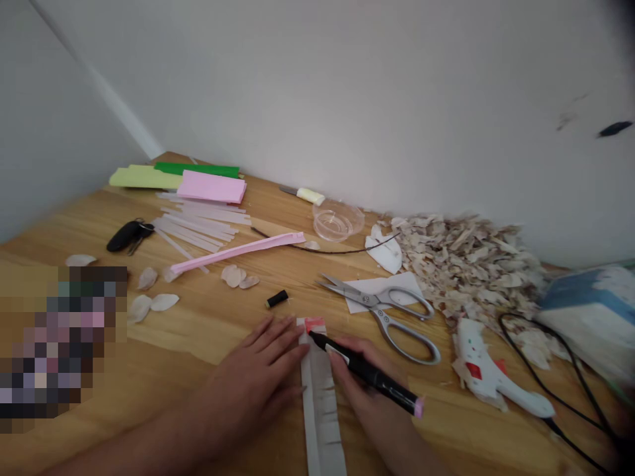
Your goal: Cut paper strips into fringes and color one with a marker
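A long white paper strip (317,410) with small cuts along its right edge lies on the wooden table. Red-pink colour marks its far end. My left hand (270,360) lies flat with fingers stretched, its fingertips on the strip's left edge. In my right hand (364,380) is a black marker (370,370) with a pink end, its tip touching the coloured part of the strip. A short black marker cap (276,299) lies just beyond my left fingertips. Grey-handled scissors (380,304) rest partly on a white paper piece (414,285), right of the strip.
A white glue gun (476,360) with a black cord lies right, before a heap of dry petal-like flakes (461,258). Behind are glue sticks (198,228), a folded pink strip (238,252), coloured paper (213,186), keys (126,235) and a clear dish (335,221). A blurred-out object sits left.
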Demonstrator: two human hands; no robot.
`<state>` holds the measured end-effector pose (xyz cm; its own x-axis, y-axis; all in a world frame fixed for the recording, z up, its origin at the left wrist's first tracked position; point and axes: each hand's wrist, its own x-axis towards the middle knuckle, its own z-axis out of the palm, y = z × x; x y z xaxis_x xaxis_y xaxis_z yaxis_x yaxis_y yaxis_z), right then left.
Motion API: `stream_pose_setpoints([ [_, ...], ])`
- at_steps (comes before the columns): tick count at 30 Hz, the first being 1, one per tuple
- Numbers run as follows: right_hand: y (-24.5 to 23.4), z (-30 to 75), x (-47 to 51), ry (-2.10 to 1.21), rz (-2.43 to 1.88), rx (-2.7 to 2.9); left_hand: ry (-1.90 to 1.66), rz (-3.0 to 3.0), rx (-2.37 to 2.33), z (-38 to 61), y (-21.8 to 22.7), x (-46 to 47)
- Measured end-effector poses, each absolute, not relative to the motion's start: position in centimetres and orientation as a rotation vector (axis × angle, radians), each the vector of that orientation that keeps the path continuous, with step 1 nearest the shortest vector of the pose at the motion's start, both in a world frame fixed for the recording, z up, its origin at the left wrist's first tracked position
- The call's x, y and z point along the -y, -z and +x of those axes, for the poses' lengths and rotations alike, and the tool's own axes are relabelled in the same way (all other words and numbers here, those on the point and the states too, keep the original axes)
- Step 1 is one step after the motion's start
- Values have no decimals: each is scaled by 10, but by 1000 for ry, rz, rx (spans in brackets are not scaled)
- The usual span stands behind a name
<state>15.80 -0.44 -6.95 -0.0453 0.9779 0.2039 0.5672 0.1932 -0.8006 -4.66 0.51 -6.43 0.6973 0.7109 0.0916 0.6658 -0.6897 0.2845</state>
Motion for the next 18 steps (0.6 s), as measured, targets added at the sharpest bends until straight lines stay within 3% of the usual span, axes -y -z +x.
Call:
stream_pose_setpoints([
  [18, 63, 157, 2, -659, -1542, 1644, -336, 2666, -1118, -47, 66, -5],
])
